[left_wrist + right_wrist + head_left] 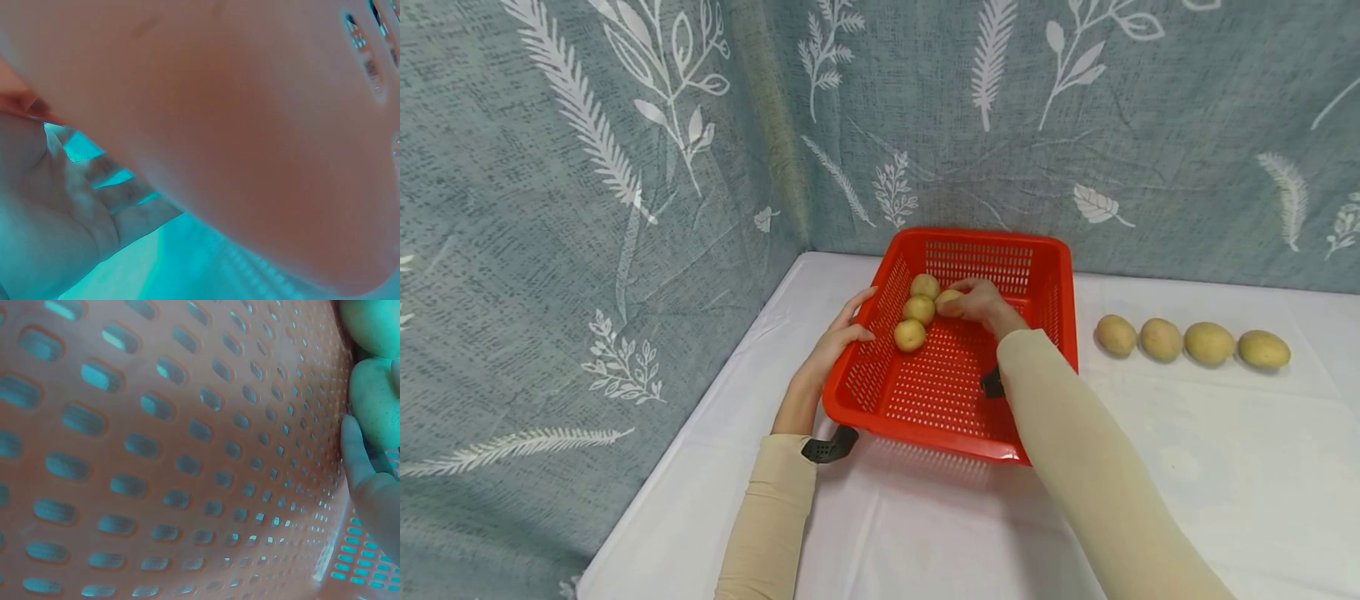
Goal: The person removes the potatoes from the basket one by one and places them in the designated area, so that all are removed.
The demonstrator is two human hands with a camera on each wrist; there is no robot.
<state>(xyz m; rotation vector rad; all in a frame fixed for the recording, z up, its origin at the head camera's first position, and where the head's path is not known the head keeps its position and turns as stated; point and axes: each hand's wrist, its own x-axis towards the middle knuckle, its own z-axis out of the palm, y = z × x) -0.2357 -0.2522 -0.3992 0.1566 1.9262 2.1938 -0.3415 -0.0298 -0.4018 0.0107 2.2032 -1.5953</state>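
A red plastic basket with slotted walls stands on the white-covered table. My left hand grips its left rim, fingertips over the edge; in the left wrist view the hand is partly hidden behind the basket wall. Inside the basket my right hand holds a potato between thumb and fingers, low over the slotted floor. Just left of it, three potatoes form a line along the left wall. The right wrist view shows the held potato against another potato.
Several more potatoes lie in a row on the table, right of the basket. A grey-green leaf-patterned curtain hangs behind the table and along its left side. Black wrist devices sit on both wrists.
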